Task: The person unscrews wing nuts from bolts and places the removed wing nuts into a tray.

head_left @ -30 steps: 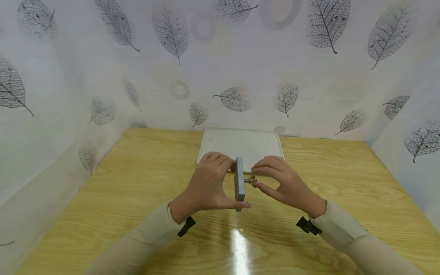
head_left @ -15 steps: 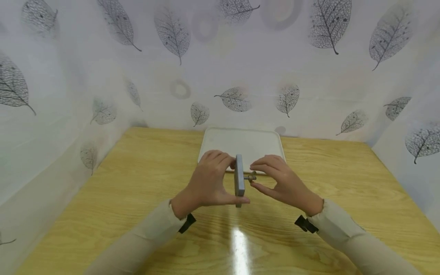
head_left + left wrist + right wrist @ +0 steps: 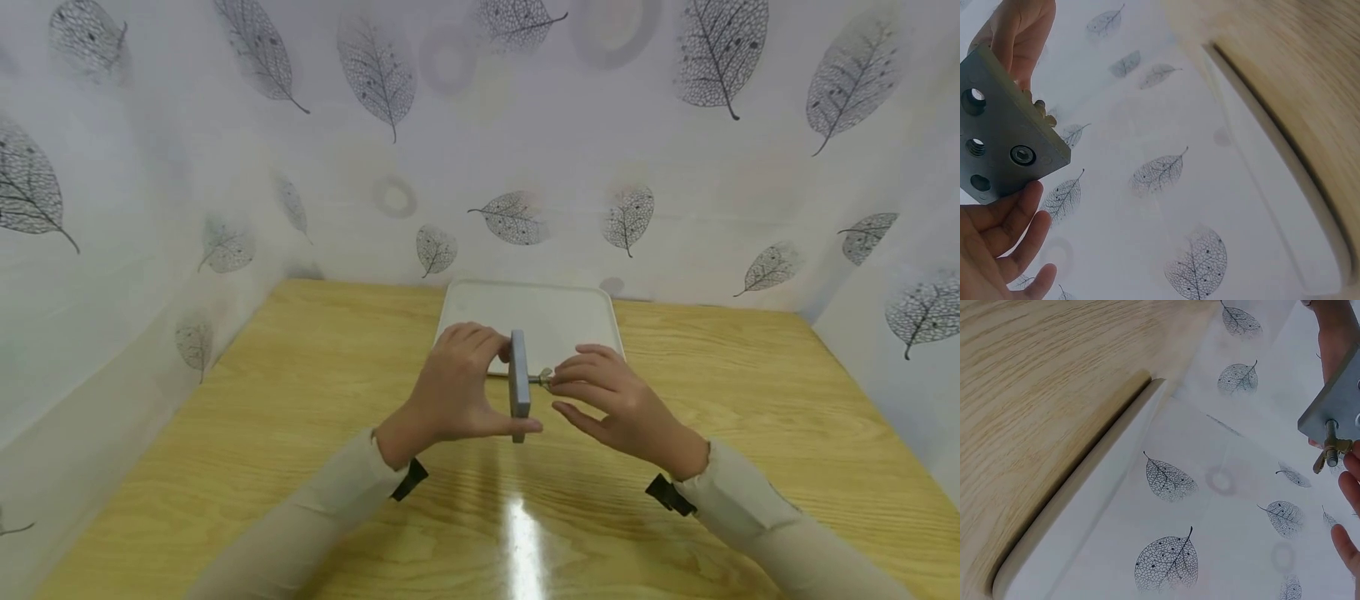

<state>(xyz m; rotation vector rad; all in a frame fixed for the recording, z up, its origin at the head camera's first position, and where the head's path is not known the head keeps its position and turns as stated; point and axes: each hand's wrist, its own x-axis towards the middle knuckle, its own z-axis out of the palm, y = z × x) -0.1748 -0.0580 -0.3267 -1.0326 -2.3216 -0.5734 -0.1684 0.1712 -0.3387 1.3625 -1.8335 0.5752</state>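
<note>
My left hand (image 3: 457, 387) grips a grey metal plate (image 3: 519, 383) on edge above the table, thumb at the near edge and fingers at the far one. Several holes pierce the plate, and a socket-head bolt (image 3: 1022, 155) sits in one of them. On the other side the threaded bolt shank (image 3: 1331, 430) sticks out toward my right hand (image 3: 615, 400), carrying a brass-coloured wing nut (image 3: 1343, 446) near its end. My right fingertips are right at the wing nut, with the thumb held apart from it. In the head view those fingers cover the bolt's tip.
A white tray (image 3: 536, 304) lies at the back of the wood-grain table (image 3: 337, 358), behind both hands. Leaf-print cloth (image 3: 480, 150) stands up around the table's back and sides. Black straps (image 3: 670, 494) are on both wrists.
Both hands and the plate have shifted slightly farther away over the table. The wing nut has turned on the bolt. My right thumb has moved away from it.
</note>
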